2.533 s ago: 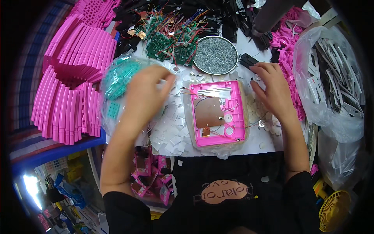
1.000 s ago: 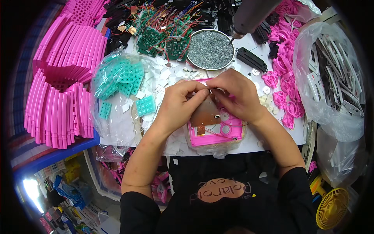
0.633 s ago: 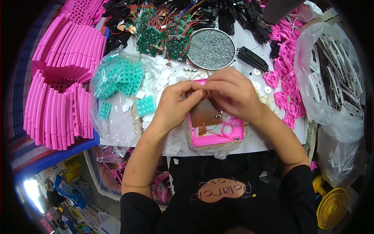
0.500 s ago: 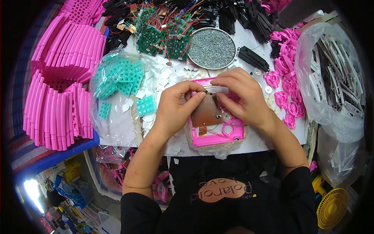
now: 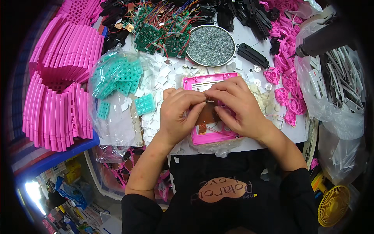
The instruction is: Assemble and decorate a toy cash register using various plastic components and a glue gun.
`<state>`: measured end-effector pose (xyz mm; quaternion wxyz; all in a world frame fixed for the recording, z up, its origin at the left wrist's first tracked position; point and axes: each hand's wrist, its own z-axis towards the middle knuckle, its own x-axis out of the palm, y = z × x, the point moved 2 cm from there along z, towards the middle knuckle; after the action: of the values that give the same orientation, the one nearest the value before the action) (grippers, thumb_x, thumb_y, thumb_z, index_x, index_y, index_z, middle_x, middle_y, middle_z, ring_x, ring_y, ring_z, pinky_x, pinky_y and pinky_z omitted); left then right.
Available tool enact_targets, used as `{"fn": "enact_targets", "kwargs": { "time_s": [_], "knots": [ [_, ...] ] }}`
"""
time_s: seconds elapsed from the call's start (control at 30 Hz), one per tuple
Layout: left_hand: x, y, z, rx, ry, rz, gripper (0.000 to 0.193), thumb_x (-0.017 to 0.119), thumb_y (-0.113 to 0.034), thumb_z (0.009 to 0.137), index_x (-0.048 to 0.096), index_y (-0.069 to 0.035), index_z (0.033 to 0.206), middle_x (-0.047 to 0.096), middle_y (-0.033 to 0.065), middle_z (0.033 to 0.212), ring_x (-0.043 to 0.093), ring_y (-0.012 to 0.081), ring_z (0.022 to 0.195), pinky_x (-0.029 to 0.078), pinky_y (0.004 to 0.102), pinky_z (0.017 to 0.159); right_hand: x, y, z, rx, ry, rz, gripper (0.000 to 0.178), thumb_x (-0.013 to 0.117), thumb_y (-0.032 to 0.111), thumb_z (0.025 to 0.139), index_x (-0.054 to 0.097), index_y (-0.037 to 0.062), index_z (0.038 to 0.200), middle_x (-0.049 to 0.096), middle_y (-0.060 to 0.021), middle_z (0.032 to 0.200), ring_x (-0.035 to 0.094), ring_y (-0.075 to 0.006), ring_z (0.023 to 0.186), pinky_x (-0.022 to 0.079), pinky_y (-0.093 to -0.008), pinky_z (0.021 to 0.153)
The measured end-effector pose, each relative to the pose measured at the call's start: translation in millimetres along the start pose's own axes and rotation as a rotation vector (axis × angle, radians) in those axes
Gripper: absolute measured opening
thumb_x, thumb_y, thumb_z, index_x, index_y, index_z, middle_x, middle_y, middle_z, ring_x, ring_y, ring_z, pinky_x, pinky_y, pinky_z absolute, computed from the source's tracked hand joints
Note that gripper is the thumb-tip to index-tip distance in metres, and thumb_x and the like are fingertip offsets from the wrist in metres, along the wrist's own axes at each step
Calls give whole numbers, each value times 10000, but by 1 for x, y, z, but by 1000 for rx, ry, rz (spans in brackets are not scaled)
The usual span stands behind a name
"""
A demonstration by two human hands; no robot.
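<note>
A pink plastic housing (image 5: 214,138) lies in front of me on a pad wrapped in clear plastic. In it sits a brown circuit board (image 5: 208,115), with thin wires running near its lower edge. At the board's upper end, the fingertips of my left hand (image 5: 178,113) close on a small dark part (image 5: 209,100). The closed fingers of my right hand (image 5: 239,108) meet the same part from the other side; its thumb is bent lower, over the board. My fingers partly cover the part, so its exact kind does not show.
Turquoise keypads (image 5: 145,103) and pink curved parts (image 5: 58,117) lie at left. Behind are green circuit boards (image 5: 176,43) with wires, a round tray of screws (image 5: 210,64) and black parts (image 5: 252,55). At right are a dark hanging tool (image 5: 325,41), pink rings (image 5: 281,96) and a bag of light parts (image 5: 317,84).
Both hands have drawn closer together over the board, and my right fingers have come down slightly. The housing has shifted a little left and up. The hanging tool has swung to the right.
</note>
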<state>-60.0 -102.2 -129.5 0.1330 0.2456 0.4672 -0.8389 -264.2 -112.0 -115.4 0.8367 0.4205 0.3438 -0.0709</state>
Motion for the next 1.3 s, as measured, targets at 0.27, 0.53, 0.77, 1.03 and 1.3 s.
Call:
{"fn": "enact_targets", "kwargs": {
  "time_s": [0.27, 0.53, 0.77, 1.03, 1.3],
  "knots": [
    [-7, 1, 1, 7, -30, 95, 121, 749, -27, 835, 746, -81, 944, 772, 30, 964, 640, 157, 773, 392, 317, 824, -50, -51, -5, 129, -144, -612, 520, 722, 86, 802, 617, 31, 1307, 638, -164, 1172, 547, -374, 1111, 474, -460, 963],
    [-12, 5, 2, -124, -89, 95, 119, 761, -22, 831, 750, -62, 943, 748, 27, 887, 537, 117, 669, 400, 294, 789, -69, -106, 6, 295, -32, -739, 460, 751, 155, 822, 647, 24, 1250, 691, -129, 998, 640, -322, 926, 515, -438, 820],
    [-10, 15, -7, -238, -200, -40, 102, 778, -53, 821, 735, -75, 911, 660, -2, 755, 518, 126, 648, 387, 308, 773, -90, -33, -20, 257, -215, -145, 423, 773, 71, 778, 671, 43, 1188, 679, -127, 957, 631, -301, 813, 519, -399, 741],
    [-8, 17, -3, -188, -194, -27, 72, 771, -82, 835, 726, -81, 891, 668, 3, 753, 521, 132, 641, 398, 309, 779, -28, 42, 28, -116, 197, -453, 497, 706, 133, 772, 589, 18, 1241, 628, -71, 864, 595, -271, 870, 471, -387, 780],
    [-19, 16, -6, -192, -95, -3, 67, 762, -104, 840, 713, -90, 882, 717, 21, 838, 597, 185, 701, 412, 346, 802, -22, 6, 14, -46, 191, -170, 581, 807, 85, 680, 593, 48, 1219, 616, -145, 1250, 562, -376, 1164, 463, -473, 1012]
  ]
}}
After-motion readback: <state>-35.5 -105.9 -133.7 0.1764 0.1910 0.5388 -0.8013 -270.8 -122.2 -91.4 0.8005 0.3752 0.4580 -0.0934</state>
